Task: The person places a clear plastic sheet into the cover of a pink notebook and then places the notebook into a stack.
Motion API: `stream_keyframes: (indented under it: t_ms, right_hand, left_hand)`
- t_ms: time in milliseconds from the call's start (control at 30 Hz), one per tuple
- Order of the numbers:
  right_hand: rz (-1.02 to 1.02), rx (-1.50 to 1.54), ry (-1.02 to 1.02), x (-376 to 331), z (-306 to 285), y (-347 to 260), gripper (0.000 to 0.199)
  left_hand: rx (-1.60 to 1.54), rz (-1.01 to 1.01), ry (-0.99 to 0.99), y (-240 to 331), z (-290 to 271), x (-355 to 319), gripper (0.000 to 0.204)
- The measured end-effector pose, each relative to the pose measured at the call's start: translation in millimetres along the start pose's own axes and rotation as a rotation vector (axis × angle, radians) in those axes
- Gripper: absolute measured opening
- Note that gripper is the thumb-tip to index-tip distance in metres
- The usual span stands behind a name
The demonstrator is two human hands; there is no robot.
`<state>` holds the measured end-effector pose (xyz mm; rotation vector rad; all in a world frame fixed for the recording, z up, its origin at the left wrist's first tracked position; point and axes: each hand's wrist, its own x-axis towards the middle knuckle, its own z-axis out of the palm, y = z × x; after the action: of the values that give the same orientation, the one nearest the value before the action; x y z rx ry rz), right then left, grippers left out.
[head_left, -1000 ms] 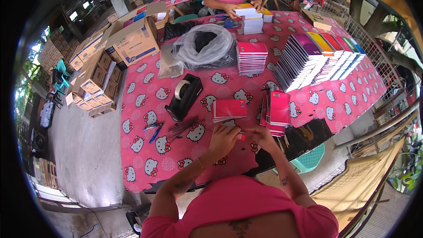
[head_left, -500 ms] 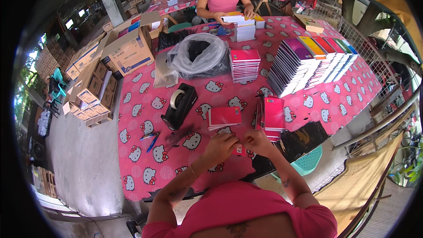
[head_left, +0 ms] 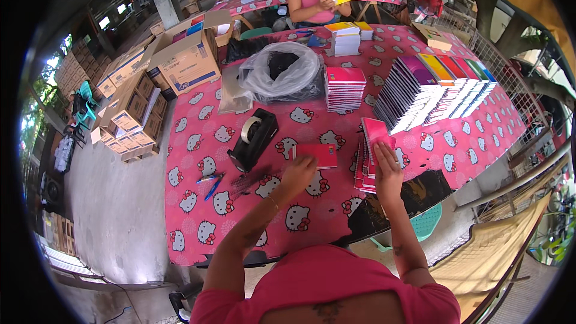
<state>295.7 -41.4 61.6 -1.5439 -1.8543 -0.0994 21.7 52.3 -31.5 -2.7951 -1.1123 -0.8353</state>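
Observation:
My left hand (head_left: 302, 171) has its fingers bent around the near left edge of a small pile of red notebooks (head_left: 324, 155). My right hand (head_left: 387, 167) lies with fingers stretched out on the top of a red spiral notebook pile (head_left: 373, 128), whose books sit slightly askew. Left of the small pile stands a black tape dispenser (head_left: 254, 141) with a roll of tape. Blue pens (head_left: 213, 186) lie beside dark coil-like wires (head_left: 252, 179).
Behind are a squared stack of red notebooks (head_left: 345, 88), tall stacks of coloured spiral notebooks (head_left: 414, 93) and a clear plastic bag (head_left: 279, 75). Across the table, a person (head_left: 316, 3) holds yellow-covered books. Cartons (head_left: 185, 63) stand at left; a black sheet (head_left: 408, 198) covers the near right edge.
My hands, close together over a small red piece before, have parted: the left to the small pile, the right onto the spiral notebooks. The person opposite has lifted yellow-covered books. The view has shifted slightly.

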Motion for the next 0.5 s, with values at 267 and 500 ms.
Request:
stream_keyframes:
  t_ms: [267,500]
  right_hand:
    - [0.020,0.027,-0.098,-2,20,-41,0.080]
    - [0.279,0.725,-0.319,-53,92,-39,0.046]
  left_hand:
    - [0.036,-0.046,0.031,27,-45,-6,0.042]
    - [-0.101,-0.040,0.161,65,-71,-37,0.036]
